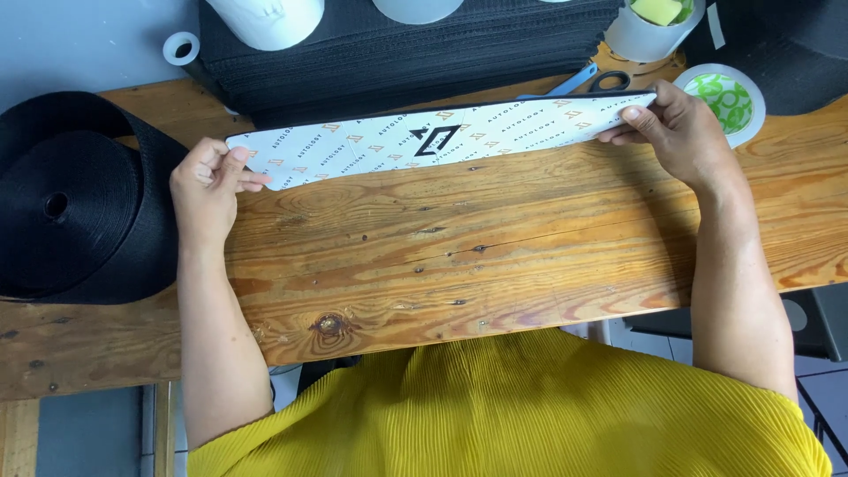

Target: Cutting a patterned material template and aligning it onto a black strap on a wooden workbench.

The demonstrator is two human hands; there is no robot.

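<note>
Printed white paper strip (442,137) spans the wooden workbench (459,256), lifted at its far edge. Left hand (208,185) pinches its left end, right hand (676,124) pinches the right end, fingers closed on it. Step looks like aligning or folding; next move needs even tension both ends.

Item count: one long white patterned sheet (442,139); one large roll of black webbing (75,199); one stack of black material (397,53); one pair of blue-handled scissors (587,81); two tape rolls, one small (180,48), one green-printed (726,97); two hands, left hand (208,185) and right hand (676,128).
</note>
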